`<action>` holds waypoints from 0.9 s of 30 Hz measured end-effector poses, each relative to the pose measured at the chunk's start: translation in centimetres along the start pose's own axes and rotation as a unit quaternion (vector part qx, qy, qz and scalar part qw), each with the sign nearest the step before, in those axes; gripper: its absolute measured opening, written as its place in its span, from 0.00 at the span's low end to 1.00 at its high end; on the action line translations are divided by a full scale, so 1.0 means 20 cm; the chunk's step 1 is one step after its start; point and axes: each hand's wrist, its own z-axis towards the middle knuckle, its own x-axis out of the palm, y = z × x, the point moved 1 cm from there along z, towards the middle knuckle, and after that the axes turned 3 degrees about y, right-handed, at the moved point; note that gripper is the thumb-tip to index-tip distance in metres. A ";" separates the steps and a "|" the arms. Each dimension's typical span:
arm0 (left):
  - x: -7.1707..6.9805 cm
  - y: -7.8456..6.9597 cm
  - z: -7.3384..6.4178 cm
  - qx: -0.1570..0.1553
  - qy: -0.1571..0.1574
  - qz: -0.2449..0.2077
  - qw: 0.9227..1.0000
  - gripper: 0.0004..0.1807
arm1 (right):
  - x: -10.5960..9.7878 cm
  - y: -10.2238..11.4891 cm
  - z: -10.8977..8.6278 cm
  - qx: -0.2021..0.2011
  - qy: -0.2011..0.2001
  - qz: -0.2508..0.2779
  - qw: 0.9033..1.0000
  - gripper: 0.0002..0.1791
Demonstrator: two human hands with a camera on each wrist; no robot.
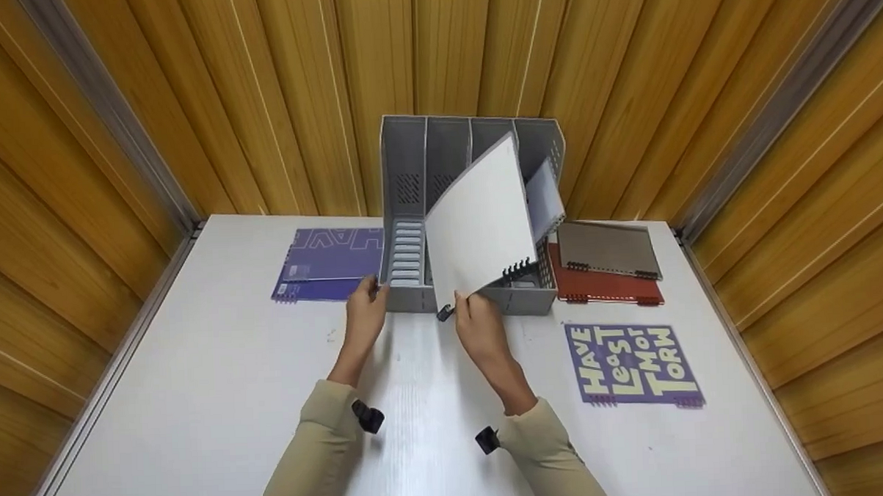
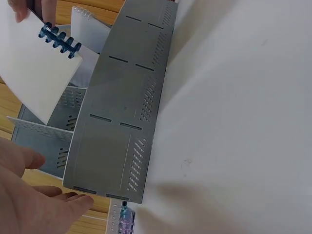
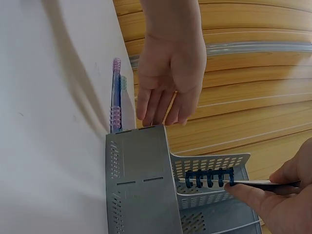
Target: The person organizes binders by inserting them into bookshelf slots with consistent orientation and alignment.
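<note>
Mid-frame, the right hand (image 1: 482,327) pinches a smooth white ring-bound notebook (image 1: 485,224) slanted across a grey plastic 4-slot organizer (image 1: 410,300); the left hand (image 1: 365,313), fingers loosely extended, is at the organizer's lower-left corner. The matte white counter (image 1: 159,375) meets ribbed, wood-grained walls (image 1: 297,99) across the upper frame.

The head view is bright, with faint sheen on the tabletop (image 1: 410,410); both wrist views look dimmer, soft-edged shadows (image 3: 68,63) crossing it.

File rack (image 1: 406,300) on table (image 1: 197,403) before wall (image 1: 376,67); notebooks (image 1: 635,364) left, right and in rack
</note>
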 end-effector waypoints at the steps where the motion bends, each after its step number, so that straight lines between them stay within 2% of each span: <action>1: 0.01 0.00 0.02 0.005 -0.001 0.013 1.000 0.21 | -0.01 0.00 0.01 0.002 -0.003 -0.001 1.000 0.25; 5: 0.05 -0.01 0.10 0.019 -0.015 0.065 0.998 0.12 | -0.03 -0.02 0.03 0.011 -0.015 -0.009 1.000 0.26; 10: 0.05 0.00 0.16 0.018 -0.043 0.106 0.993 0.22 | -0.03 -0.05 0.06 0.018 -0.029 -0.016 0.999 0.26; 15: 0.04 0.00 0.17 0.013 -0.044 0.112 0.993 0.22 | -0.03 -0.06 0.12 0.007 -0.048 -0.029 0.998 0.26; 19: 0.03 0.01 0.16 0.005 -0.048 0.101 0.994 0.20 | -0.01 -0.08 0.20 -0.011 -0.067 -0.046 0.997 0.26; 24: 0.02 0.02 0.14 0.013 -0.052 0.112 0.992 0.13 | 0.04 -0.12 0.30 -0.027 -0.080 -0.051 0.995 0.27; 27: 0.01 0.02 0.14 0.020 -0.051 0.120 0.991 0.14 | 0.10 -0.13 0.37 -0.037 -0.086 -0.048 0.994 0.27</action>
